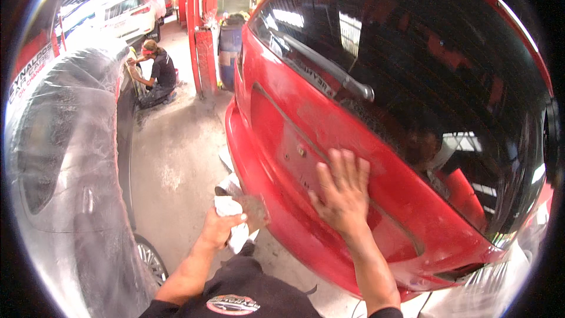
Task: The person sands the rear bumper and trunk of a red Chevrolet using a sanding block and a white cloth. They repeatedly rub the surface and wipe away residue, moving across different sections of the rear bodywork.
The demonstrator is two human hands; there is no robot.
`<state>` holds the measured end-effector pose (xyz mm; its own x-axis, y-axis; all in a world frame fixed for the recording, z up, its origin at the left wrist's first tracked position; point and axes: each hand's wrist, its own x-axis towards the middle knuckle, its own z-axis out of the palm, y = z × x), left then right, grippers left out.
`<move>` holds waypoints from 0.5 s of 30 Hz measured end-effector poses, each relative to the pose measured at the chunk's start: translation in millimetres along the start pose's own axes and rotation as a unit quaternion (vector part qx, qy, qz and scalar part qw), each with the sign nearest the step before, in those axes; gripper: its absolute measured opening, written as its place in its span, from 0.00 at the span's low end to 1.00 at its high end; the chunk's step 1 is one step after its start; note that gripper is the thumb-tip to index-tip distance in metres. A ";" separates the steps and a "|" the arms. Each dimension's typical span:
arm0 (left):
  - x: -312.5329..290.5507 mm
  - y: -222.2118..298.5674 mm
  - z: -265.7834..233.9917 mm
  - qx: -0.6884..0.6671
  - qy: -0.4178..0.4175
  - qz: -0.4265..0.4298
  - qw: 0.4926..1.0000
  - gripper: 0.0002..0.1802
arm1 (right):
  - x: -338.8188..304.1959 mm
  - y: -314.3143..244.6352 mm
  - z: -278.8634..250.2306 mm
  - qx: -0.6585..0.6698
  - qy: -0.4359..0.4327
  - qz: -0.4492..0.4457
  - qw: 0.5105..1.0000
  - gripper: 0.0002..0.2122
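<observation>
My right hand (343, 193) lies against the red car's tailgate (288, 132), fingers stretched out and apart, below the rear window. The red paint around it looks dull and dusty, with small holes in the recessed panel. Lower and to the left, my left hand (216, 228) is closed around a crumpled white cloth (238, 238). A flat grey-brown piece (255, 212) shows beside the cloth, just in front of the bumper (259, 179). I cannot make out its kind, or whether my fingers grip it too.
On the left stands a dark car under clear plastic sheeting (70, 159). Another person (158, 70) crouches beside it. A red post (204, 53) and a blue drum (229, 53) stand beyond the red car. The rear wiper (329, 70) crosses its dark window.
</observation>
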<state>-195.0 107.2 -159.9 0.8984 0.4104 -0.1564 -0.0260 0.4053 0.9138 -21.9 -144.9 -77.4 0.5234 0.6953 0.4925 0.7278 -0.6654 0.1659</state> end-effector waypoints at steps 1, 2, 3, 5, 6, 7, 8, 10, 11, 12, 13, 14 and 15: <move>-1.2 0.2 -8.0 -0.013 0.002 0.010 1.000 0.12 | -6.2 3.6 -26.4 -0.052 0.063 0.055 0.995 0.41; 0.9 -2.6 -12.0 -0.027 -0.002 0.009 1.000 0.11 | -10.6 7.8 -39.9 -0.106 0.117 0.115 0.981 0.41; 5.5 -1.7 -11.6 -0.029 0.021 -0.021 0.999 0.11 | -8.8 12.5 -37.3 -0.152 0.131 0.158 0.967 0.43; 18.4 -14.6 -38.2 -0.032 0.031 -0.046 0.998 0.10 | 3.0 14.6 -20.9 -0.230 0.162 0.245 0.928 0.46; 26.2 -19.9 -49.1 -0.031 0.032 -0.057 0.997 0.10 | 12.4 10.7 -10.3 -0.243 0.158 0.247 0.925 0.46; 35.0 -19.6 -50.0 -0.018 0.037 -0.030 0.999 0.09 | 23.4 4.2 1.1 -0.263 0.156 0.253 0.918 0.46; 46.6 -18.2 -51.9 -0.030 0.041 -0.037 0.998 0.09 | 35.4 -0.8 12.9 -0.283 0.152 0.261 0.910 0.46; 69.5 -12.1 -65.1 -0.047 0.060 -0.052 0.996 0.10 | 66.9 -13.3 40.5 -0.261 0.105 0.226 0.933 0.49; 84.8 -9.0 -73.5 -0.041 0.055 -0.065 0.996 0.10 | 86.7 -22.6 52.3 -0.245 0.079 0.206 0.944 0.49; 105.7 -8.1 -79.2 -0.035 0.049 -0.064 0.996 0.10 | 106.5 -26.8 67.0 -0.249 0.066 0.185 0.948 0.49; 127.8 -9.8 -85.5 -0.029 0.042 -0.062 0.997 0.10 | 126.5 -30.1 83.1 -0.252 0.052 0.166 0.952 0.49; 151.4 -12.0 -91.3 -0.022 0.031 -0.062 0.997 0.10 | 146.9 -35.6 96.1 -0.284 0.034 0.145 0.947 0.46; 171.7 -13.1 -99.2 -0.032 0.043 -0.051 0.997 0.10 | 164.7 -41.2 109.6 -0.308 0.016 0.122 0.943 0.44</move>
<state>-83.9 253.5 -235.9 0.8570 0.4318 -0.2812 0.0333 0.4981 0.8665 82.9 26.8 -96.7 0.6209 0.4996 0.6041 0.1863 -0.8426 0.5053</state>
